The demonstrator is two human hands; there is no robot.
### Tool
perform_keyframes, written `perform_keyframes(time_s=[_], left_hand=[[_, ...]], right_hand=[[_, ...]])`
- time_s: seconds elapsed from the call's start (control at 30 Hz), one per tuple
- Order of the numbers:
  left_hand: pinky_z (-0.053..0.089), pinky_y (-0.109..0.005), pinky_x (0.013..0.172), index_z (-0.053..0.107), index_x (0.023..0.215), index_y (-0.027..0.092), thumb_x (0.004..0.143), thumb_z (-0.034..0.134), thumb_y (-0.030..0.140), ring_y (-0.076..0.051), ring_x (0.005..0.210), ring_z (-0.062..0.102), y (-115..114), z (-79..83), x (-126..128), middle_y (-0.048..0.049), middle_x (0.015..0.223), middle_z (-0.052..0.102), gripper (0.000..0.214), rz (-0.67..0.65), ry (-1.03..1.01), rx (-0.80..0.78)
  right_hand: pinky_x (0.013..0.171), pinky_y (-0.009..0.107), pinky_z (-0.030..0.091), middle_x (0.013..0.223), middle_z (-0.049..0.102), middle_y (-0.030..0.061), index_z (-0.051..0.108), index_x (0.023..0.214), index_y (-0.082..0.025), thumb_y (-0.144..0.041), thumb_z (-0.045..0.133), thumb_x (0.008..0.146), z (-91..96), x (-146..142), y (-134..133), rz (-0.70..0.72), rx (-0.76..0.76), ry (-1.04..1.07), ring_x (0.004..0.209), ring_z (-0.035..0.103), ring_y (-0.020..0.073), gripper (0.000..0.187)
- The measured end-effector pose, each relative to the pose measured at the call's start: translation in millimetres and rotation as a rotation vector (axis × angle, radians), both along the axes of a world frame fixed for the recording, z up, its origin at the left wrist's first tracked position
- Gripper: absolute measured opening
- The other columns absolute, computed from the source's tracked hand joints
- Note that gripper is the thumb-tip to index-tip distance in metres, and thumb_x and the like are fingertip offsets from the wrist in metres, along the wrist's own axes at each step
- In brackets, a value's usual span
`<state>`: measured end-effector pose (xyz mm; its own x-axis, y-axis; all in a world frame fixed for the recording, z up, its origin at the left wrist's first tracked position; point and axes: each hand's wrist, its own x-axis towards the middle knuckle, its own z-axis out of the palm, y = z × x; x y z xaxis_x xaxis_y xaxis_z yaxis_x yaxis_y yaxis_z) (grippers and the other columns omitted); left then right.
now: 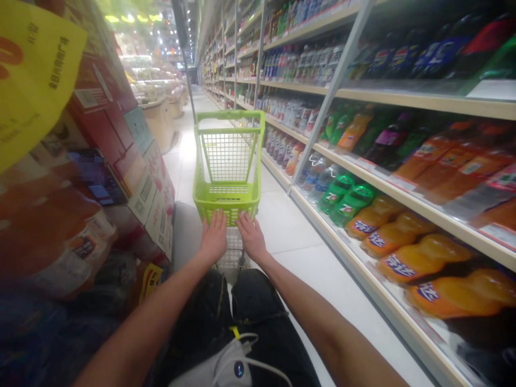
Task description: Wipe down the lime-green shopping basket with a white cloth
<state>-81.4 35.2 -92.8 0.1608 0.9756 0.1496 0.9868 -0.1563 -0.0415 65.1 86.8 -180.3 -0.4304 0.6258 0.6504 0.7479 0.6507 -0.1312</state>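
Note:
A lime-green shopping cart (229, 192) with a grid-like basket stands directly before me on the floor. My left hand (215, 235) lies on the left part of its near edge, fingers pointing forward and bent over the green plastic. On the right part of the same edge rests my right hand (250, 233), held likewise. The palms and thumb undersides are hidden. Between and below the hands, a paler lower rack (233, 255) of the cart shows. No goods are visible in the green basket.
Drink shelves (403, 102) run along the right, with orange soda bottles (407, 258) and green 7UP bottles (351, 204) on the bottom level. Stacked cartons (151, 207) and a yellow price sign (40, 70) crowd the left. A pale tiled aisle (278, 215) stretches ahead. A white device (226, 363) with a cable is at my lap.

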Motion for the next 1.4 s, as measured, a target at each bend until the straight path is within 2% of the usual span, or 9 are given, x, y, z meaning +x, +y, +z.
perform_keyframes(time_s=[0.13,0.4,0.6,0.67,0.8,0.97,1.1,1.27,1.4], left_hand=[[0.014,-0.05,0.109,0.023,0.139,0.009,0.075,0.038,0.012,-0.025,0.138,0.01,0,-6.4,7,-0.0122,0.15,0.016,0.066,-0.051,0.022,0.011],[0.014,-0.05,0.109,0.024,0.139,0.008,0.077,0.036,0.012,-0.025,0.138,0.011,3,1.3,19,-0.0123,0.149,0.016,0.063,-0.057,-0.001,0.02],[0.014,-0.05,0.109,0.023,0.139,0.008,0.075,0.037,0.01,-0.025,0.138,0.01,-1,2.4,27,-0.0119,0.15,0.016,0.065,-0.098,-0.009,0.018],[0.014,-0.05,0.109,0.024,0.138,0.008,0.076,0.036,0.011,-0.025,0.138,0.011,-2,5.5,23,-0.0113,0.15,0.015,0.064,-0.095,-0.01,0.018],[0.013,-0.05,0.11,0.022,0.139,0.006,0.076,0.036,0.012,-0.025,0.138,0.01,8,21.4,3,-0.0119,0.15,0.014,0.064,0.001,-0.014,0.072],[0.014,-0.055,0.108,0.022,0.139,0.007,0.075,0.036,0.013,-0.025,0.138,0.011,26,36.6,-27,-0.0121,0.15,0.016,0.065,0.161,0.008,0.004],[0.017,-0.059,0.106,0.018,0.14,0.007,0.074,0.035,0.014,-0.025,0.138,0.009,29,39.6,-34,-0.011,0.15,0.014,0.068,0.147,0.022,-0.099],[0.015,-0.06,0.105,0.015,0.141,0.011,0.071,0.04,0.017,-0.027,0.138,0.004,18,45.8,-34,-0.0101,0.151,0.008,0.074,0.141,0.036,-0.177],[0.012,-0.059,0.106,0.019,0.14,0.014,0.069,0.044,0.018,-0.029,0.138,0.009,7,50.4,-39,-0.009,0.152,0.007,0.075,0.105,0.033,-0.225]], right_hand=[[0.105,0.049,0.027,0.134,0.046,0.0121,0.05,0.124,-0.016,-0.003,0.035,0.084,-18.4,8,-7,0.007,0.002,0.017,0.135,0.024,0.0187,0.045],[0.107,0.049,0.021,0.138,0.04,0.0117,0.044,0.13,-0.016,-0.005,0.03,0.085,28.4,3,-4,-0.108,0.116,0.161,0.137,0.016,0.0194,0.048],[0.103,0.049,0.029,0.135,0.045,0.0127,0.045,0.127,-0.017,-0.004,0.03,0.084,-19.5,5,-4,-0.118,0.038,0.154,0.137,0.018,0.0185,0.048],[0.102,0.048,0.031,0.134,0.046,0.0136,0.047,0.126,-0.016,-0.004,0.031,0.083,-23.2,6,-10,-0.113,0.013,0.132,0.136,0.019,0.0187,0.047],[0.104,0.045,0.028,0.136,0.044,0.0127,0.047,0.126,-0.016,-0.006,0.031,0.084,15.9,10,-15,-0.112,0.074,0.186,0.136,0.018,0.0186,0.046],[0.104,0.048,0.025,0.139,0.039,0.0128,0.043,0.128,-0.016,-0.009,0.032,0.084,69.1,14,10,-0.186,0.092,0.301,0.136,0.02,0.0193,0.047],[0.104,0.049,0.026,0.136,0.043,0.0145,0.049,0.124,-0.012,-0.008,0.033,0.081,72.9,-6,22,-0.21,0.006,0.304,0.135,0.022,0.0221,0.045],[0.106,0.041,0.029,0.137,0.042,0.0132,0.05,0.123,-0.009,-0.006,0.034,0.08,74.5,-40,12,-0.037,0.014,0.243,0.135,0.023,0.0202,0.046],[0.105,0.045,0.03,0.136,0.042,0.0159,0.051,0.121,-0.009,-0.005,0.032,0.081,84.2,-29,13,-0.105,0.002,0.261,0.133,0.025,0.0222,0.044]])
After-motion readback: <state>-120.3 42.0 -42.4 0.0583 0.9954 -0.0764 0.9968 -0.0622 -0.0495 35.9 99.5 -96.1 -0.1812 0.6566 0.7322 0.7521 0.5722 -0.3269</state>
